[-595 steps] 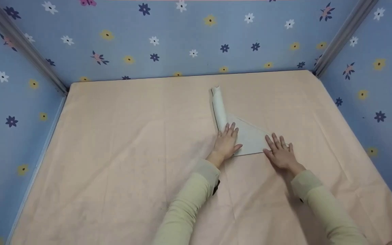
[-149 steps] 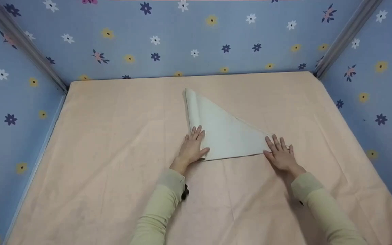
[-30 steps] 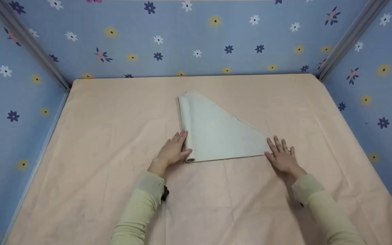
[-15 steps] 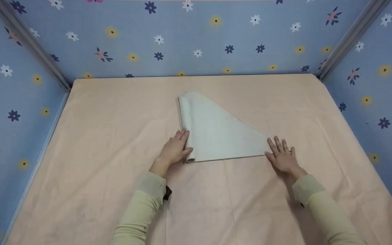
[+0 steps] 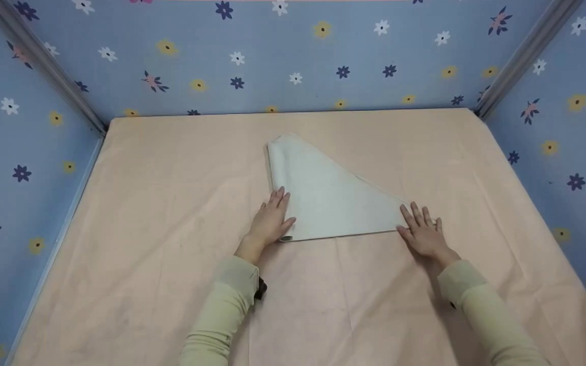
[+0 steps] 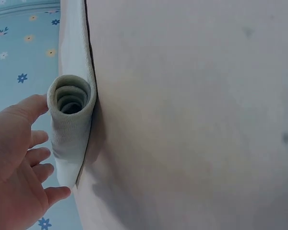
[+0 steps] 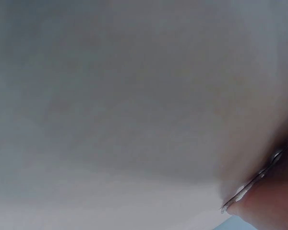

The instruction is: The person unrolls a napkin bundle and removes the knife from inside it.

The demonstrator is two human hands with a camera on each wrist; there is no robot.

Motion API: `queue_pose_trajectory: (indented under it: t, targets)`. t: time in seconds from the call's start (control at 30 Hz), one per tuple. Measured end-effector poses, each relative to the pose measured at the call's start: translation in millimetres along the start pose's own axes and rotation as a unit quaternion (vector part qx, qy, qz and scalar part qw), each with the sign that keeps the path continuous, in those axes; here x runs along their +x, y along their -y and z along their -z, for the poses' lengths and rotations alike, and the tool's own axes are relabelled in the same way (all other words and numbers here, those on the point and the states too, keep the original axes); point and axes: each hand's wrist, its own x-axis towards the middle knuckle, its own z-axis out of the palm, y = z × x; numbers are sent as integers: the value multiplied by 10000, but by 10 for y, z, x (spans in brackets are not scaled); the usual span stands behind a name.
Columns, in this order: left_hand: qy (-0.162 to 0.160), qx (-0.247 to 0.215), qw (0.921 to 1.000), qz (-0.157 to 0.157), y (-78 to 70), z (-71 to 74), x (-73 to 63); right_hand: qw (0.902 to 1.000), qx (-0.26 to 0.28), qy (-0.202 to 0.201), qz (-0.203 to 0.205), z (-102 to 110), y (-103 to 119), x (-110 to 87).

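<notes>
A pale mint cloth (image 5: 333, 198) lies on the covered table as a rough triangle, its left side wound into a roll (image 5: 281, 162). Seen end-on in the left wrist view, the roll (image 6: 69, 129) shows several spiral layers around a dark hollow. My left hand (image 5: 268, 218) rests on the near part of this roll, fingers extended and thumb towards the flat cloth. At the cloth's right corner, my right hand (image 5: 423, 234) lies palm down with fingers spread, covering the tip. Only part of the right hand (image 7: 273, 201) shows in the right wrist view, beside a thin edge of cloth.
A peach-coloured sheet (image 5: 160, 244) with creases covers the table. Blue flowered panels (image 5: 272, 56) stand at the back, left and right, with grey posts (image 5: 522, 56) at the back corners.
Since the oldest frame the roll has moved left and more flat cloth shows. In the last second my left hand slides slightly right, further over the roll. My right hand stays at the corner.
</notes>
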Motion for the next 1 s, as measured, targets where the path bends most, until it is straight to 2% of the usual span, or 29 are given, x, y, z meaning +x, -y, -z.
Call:
queue_pose_trajectory:
  t: [0.57, 0.8, 1.0]
  targets:
    - [-198, 37, 9998, -17, -95, -132, 132, 9999, -130, 54, -8, 2, -2, -1]
    - [-123, -195, 9997, 39, -121, -184, 163, 10000, 62, 68, -4, 19, 8, -5]
    - [-150, -112, 9997, 123, -97, -202, 162, 10000, -40, 47, -41, 8, 3, -2]
